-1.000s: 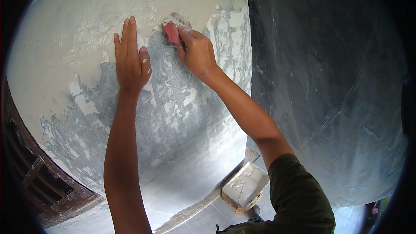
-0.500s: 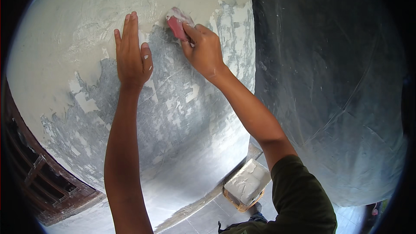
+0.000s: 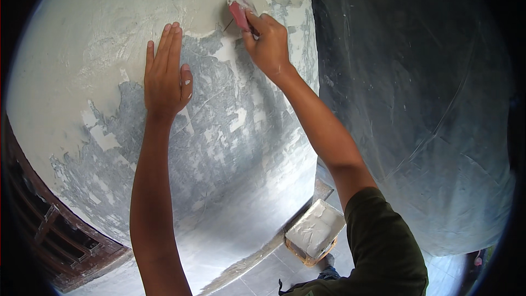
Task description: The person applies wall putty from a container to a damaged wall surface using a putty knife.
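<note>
My right hand [image 3: 269, 47] is closed around a red putty scraper [image 3: 239, 15] with whitish paste on its far end. It works against the wall [image 3: 213, 126], near the edge where cream putty meets patchy grey surface. To its left, my left hand [image 3: 164, 79] lies flat against the wall with fingers stretched upward and nothing in it. A white spot of putty marks its thumb. Cream putty [image 3: 109, 16] coats the upper and left wall, while the lower middle is grey with scattered white smears.
Down by the wall's foot stands a container of pale putty [image 3: 316, 230] with a yellowish rim beneath it. A brown wooden frame with bars [image 3: 49, 225] is at the lower left. Dark sheeting [image 3: 405, 88] covers the right side. The floor [image 3: 257, 279] is tiled grey.
My right hand has moved the scraper up and to the right. A pale putty streak now shows on the grey below it. My left hand stays flat on the wall.
</note>
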The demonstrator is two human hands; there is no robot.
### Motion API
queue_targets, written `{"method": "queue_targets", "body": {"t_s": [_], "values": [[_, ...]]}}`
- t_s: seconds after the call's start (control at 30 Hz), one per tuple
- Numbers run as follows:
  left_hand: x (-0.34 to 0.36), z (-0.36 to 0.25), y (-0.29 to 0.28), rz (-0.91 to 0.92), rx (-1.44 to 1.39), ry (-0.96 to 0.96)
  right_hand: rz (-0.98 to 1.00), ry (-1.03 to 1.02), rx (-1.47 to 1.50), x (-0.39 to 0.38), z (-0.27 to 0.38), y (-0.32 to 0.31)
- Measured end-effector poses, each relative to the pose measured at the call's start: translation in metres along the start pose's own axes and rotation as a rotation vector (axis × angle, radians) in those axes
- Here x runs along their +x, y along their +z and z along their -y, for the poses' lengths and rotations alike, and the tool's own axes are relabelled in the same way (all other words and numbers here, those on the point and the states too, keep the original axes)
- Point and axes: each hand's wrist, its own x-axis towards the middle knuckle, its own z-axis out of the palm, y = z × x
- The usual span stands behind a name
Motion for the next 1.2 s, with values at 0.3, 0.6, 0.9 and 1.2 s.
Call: {"method": "queue_targets", "body": {"t_s": [0.3,0.6,0.9,1.2], "values": [[-0.004,0.003,-0.003,0.003,0.016,0.008,0.245,-0.057,0.018,-0.073,0.029,0.010],[-0.001,0.001,0.003,0.007,0.034,0.012,0.073,0.050,-0.092,0.002,-0.010,0.010],[-0.001,0.002,0.000,-0.076,-0.025,-0.032,0.057,-0.020,0.107,-0.047,0.031,-0.003],[-0.003,0.006,-0.002,-0.077,0.042,-0.009,0.171,-0.145,-0.107,-0.027,0.005,0.024]]}}
